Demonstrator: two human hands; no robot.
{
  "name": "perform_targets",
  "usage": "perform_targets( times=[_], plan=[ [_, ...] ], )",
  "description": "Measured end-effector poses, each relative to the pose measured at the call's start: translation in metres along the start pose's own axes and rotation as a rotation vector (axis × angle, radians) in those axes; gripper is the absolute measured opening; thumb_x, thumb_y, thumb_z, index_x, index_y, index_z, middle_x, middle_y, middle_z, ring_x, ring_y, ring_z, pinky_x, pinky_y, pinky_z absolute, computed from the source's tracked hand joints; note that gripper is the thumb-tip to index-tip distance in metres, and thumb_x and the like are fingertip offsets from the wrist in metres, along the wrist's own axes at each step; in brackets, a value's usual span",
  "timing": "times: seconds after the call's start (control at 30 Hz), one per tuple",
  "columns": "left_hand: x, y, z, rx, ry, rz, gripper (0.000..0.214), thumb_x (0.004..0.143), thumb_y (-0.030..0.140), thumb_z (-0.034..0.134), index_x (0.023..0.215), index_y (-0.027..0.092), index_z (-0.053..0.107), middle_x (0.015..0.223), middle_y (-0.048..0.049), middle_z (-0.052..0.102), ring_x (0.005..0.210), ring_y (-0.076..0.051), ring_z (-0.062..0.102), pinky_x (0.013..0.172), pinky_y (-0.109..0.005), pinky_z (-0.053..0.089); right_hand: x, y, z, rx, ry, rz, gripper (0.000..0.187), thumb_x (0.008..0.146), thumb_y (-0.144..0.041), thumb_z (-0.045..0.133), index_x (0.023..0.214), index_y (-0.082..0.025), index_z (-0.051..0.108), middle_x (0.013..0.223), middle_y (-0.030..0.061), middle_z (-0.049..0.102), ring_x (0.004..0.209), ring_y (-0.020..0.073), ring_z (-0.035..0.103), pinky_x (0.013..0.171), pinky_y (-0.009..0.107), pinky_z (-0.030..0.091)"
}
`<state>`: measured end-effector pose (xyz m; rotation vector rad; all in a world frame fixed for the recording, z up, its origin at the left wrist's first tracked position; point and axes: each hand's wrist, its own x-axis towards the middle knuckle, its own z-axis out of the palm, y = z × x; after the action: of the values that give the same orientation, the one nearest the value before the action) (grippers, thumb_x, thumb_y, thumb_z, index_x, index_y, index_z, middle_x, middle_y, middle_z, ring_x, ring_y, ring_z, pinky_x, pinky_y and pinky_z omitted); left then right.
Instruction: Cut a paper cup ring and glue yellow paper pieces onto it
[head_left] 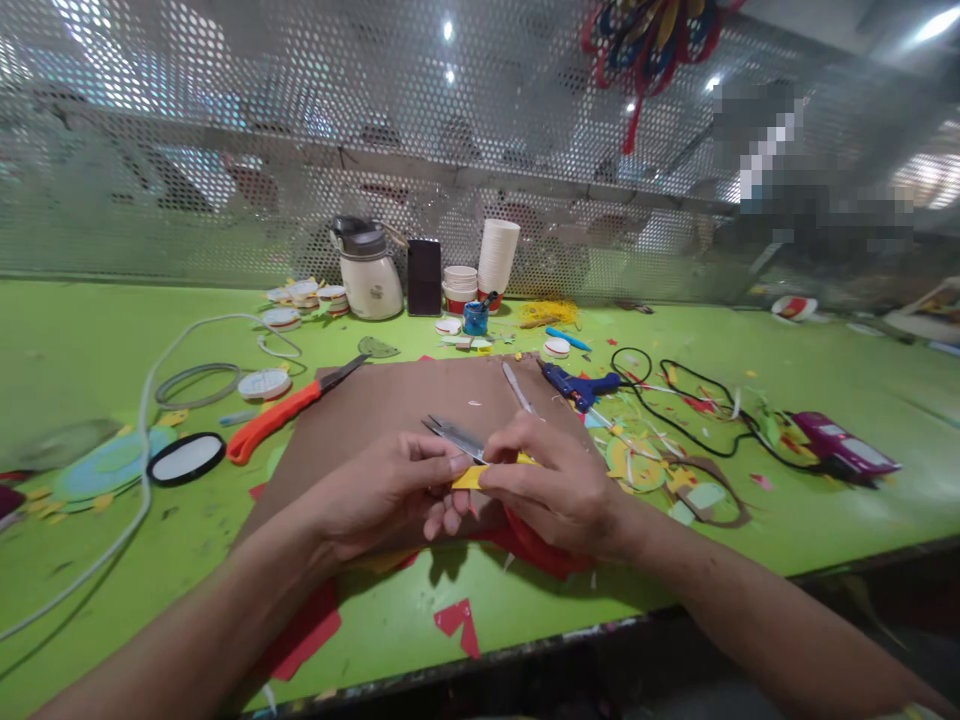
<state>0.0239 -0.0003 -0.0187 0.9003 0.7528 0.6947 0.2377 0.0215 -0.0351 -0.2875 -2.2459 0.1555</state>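
Observation:
A small yellow strip [469,478], which looks like paper, is pinched between my two hands above a brown board [375,400]. My left hand [405,490] holds its left end between thumb and forefinger, with the other fingers curled loosely below. My right hand [551,480] grips the right side, close to the left fingertips. A pair of metal scissor blades [454,435] points up and left from behind the right fingers; whether that hand also holds the scissors is hidden. A red piece [544,550] shows under my right hand, its kind unclear.
An orange-handled cutter [277,420] rests on the board's left edge. Right of the board lie a blue glue gun [577,385], its black cable and paper scraps. A kettle-like jug [367,275], phone [424,278] and paper cups [498,258] stand at the back. Red scraps [459,622] lie near the front edge.

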Motion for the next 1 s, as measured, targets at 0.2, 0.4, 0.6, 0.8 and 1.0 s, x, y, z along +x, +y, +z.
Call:
perform_targets(
  times=[0.2,0.4,0.6,0.8,1.0],
  plan=[
    [-0.002,0.000,0.006,0.059,0.025,-0.007,0.018,0.081,0.029,0.075,0.078,0.013,0.070,0.059,-0.0032,0.070,0.048,-0.009,0.062,0.043,-0.013,0.047,0.002,0.001,-0.001,0.069,0.007,0.039,0.013,0.092,-0.009,0.055,0.090,-0.021,0.062,0.089,0.0063,0.063,0.078,0.0171,0.055,0.068,0.031,0.050],
    [-0.004,0.007,0.019,0.329,0.158,0.004,0.020,0.081,0.033,0.073,0.075,0.014,0.068,0.054,-0.0010,0.069,0.046,-0.009,0.060,0.043,-0.015,0.046,0.006,-0.004,0.000,0.308,0.025,0.314,0.008,0.090,-0.013,0.062,0.086,-0.019,0.062,0.086,0.0055,0.066,0.081,0.0172,0.063,0.074,0.032,0.052],
    [-0.005,0.009,0.018,0.388,0.139,-0.031,0.015,0.086,0.021,0.060,0.074,0.015,0.066,0.064,-0.0048,0.075,0.050,-0.011,0.064,0.048,-0.018,0.050,0.008,-0.013,0.000,0.398,0.031,0.503,0.010,0.087,-0.014,0.064,0.078,-0.018,0.062,0.081,0.0048,0.067,0.075,0.0164,0.063,0.070,0.031,0.050],
    [-0.005,0.007,0.016,0.368,0.118,0.011,0.017,0.086,0.026,0.061,0.074,0.016,0.069,0.068,-0.0058,0.076,0.056,-0.013,0.067,0.053,-0.020,0.051,0.007,-0.010,0.002,0.419,0.049,0.564,0.009,0.085,-0.015,0.064,0.077,-0.018,0.063,0.082,0.0042,0.067,0.074,0.0162,0.062,0.070,0.031,0.050],
    [-0.007,0.004,0.017,0.433,0.152,0.029,0.018,0.079,0.034,0.073,0.084,0.017,0.072,0.076,-0.0072,0.078,0.064,-0.018,0.070,0.059,-0.026,0.055,0.007,-0.010,0.001,0.415,0.037,0.651,0.007,0.083,-0.015,0.064,0.076,-0.018,0.064,0.080,0.0037,0.067,0.075,0.0162,0.062,0.068,0.029,0.051]
  ],
)
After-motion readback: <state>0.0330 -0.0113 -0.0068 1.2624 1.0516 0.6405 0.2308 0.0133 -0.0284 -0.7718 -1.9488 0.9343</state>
